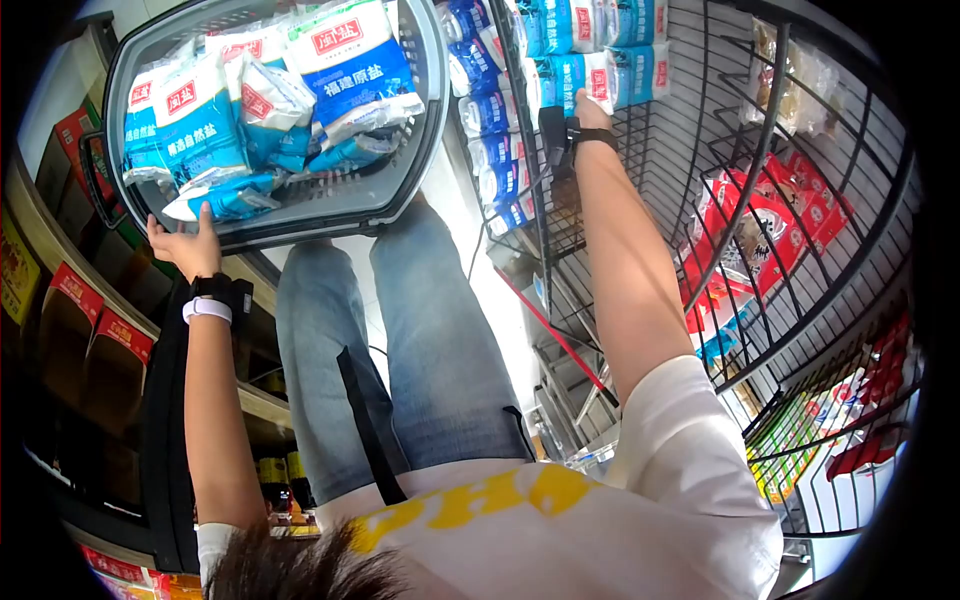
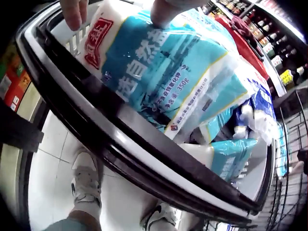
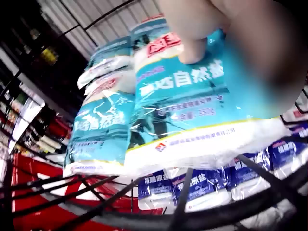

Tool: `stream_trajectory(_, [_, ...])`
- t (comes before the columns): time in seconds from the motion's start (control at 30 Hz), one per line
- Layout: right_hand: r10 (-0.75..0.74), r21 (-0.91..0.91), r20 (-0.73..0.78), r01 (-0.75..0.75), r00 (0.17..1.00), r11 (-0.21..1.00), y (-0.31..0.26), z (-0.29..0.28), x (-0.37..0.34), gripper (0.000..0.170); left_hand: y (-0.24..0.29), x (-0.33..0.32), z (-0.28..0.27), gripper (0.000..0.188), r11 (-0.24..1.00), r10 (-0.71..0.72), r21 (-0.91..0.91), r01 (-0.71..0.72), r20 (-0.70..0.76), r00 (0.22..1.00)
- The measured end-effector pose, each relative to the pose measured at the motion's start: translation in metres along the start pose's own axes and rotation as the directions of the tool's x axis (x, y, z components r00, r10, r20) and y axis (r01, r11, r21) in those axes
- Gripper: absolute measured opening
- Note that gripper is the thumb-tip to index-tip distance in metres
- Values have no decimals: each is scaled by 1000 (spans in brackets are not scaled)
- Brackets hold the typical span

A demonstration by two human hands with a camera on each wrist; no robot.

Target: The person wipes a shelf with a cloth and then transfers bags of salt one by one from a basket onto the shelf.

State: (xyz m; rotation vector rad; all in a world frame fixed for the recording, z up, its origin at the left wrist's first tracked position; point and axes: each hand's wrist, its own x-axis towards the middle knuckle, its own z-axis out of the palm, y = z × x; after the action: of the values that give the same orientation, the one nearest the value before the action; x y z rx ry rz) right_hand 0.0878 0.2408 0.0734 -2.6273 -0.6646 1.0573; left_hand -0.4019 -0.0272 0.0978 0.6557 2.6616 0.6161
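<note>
Nearest are the person's white shirt (image 1: 650, 500) and blue jeans (image 1: 440, 350). Beyond the knees, a grey basket (image 1: 335, 200) holds salt bags (image 1: 365, 85). The left hand (image 1: 187, 247) is at its near rim, thumb and fingers spread apart. Farther right, the right hand (image 1: 594, 112) touches a teal bag (image 3: 180, 103) stacked in a wire cart (image 1: 655, 160); whether it grips, I cannot tell. Blue bags (image 1: 495, 150) lie beside the stack, red packs (image 1: 770, 225) show through the wires, and bottles (image 2: 281, 55) line a far shelf.
</note>
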Motion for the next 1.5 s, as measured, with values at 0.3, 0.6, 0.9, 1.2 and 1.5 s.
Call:
stream_trajectory(0.3, [-305,-405,236,378,923,833,-21,12,-6,79,-68,19,11,64,984,-111,-106,144,268,957])
stream_trajectory(0.6, [-412,343,-6,389,911,855,-64,-15,-71,36,-25,18,-11,77,959,-164,-157,236,373,913])
stream_trajectory(0.9, [-946,44,189,961,262,274,-37,68,-298,35,-14,14,-20,74,953,-120,-226,201,327,937])
stream_trajectory(1.2, [-791,245,609,962,-55,122,11,144,-351,37,18,0,-33,44,893,450,-190,-408,389,804])
stream_trajectory(1.5, [-704,190,707,977,-67,98,34,162,-323,46,51,-39,-23,24,822,567,-307,-480,367,737])
